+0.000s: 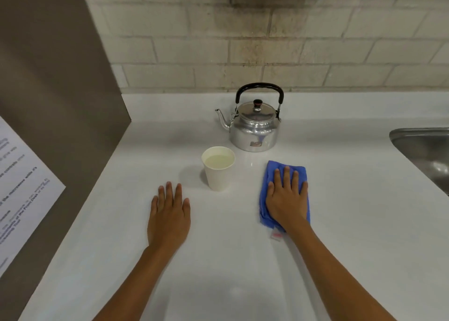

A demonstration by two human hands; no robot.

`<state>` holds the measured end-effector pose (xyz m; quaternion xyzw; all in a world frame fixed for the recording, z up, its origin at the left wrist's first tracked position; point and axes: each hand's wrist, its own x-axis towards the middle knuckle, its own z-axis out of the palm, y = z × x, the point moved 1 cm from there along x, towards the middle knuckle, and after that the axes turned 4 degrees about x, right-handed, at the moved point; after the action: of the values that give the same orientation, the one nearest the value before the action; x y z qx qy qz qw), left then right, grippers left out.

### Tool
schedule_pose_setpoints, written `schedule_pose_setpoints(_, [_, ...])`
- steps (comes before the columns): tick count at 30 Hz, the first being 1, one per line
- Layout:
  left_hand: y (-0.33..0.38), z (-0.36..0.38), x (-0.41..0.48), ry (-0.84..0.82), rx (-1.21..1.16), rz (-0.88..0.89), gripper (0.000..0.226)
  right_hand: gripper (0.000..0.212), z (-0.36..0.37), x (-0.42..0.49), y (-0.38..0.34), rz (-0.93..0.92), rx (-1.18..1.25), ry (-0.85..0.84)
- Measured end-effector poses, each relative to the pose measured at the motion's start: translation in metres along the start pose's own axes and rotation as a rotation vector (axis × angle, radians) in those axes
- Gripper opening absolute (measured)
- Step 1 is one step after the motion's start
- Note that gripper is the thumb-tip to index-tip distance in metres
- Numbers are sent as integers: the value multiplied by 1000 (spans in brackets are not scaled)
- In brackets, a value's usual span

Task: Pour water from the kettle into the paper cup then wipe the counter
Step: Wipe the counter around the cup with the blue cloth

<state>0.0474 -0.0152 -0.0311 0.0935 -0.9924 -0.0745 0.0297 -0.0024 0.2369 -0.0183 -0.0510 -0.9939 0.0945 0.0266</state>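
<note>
A silver kettle [255,129] with a black handle stands upright on the white counter [243,260], spout pointing left. In front of it, slightly left, a white paper cup [218,172] holds water nearly to the rim. My right hand [286,195] lies flat on a folded blue cloth [269,175], pressing it onto the counter to the right of the cup. My left hand [169,217] rests palm down on the bare counter, left of the cup, fingers apart and holding nothing.
A steel sink [427,150] is set into the counter at the right edge. A brown side panel [60,102] with a printed paper notice [19,187] walls off the left. A tiled wall [243,41] rises behind the kettle.
</note>
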Motion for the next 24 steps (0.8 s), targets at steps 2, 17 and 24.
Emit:
schedule_pose_setpoints(2, [-1,0,1,2,-12,5,53,53,7,6,-29,-135,1,-23])
schedule_pose_setpoints(17, [-3,4,4,18,-44,10,54,50,17,38,-42,-413,-30,-87])
schedule_pose_setpoints(24, [-1,2,3,27,-34,12,54,49,3,57,-11,-215,-29,-65])
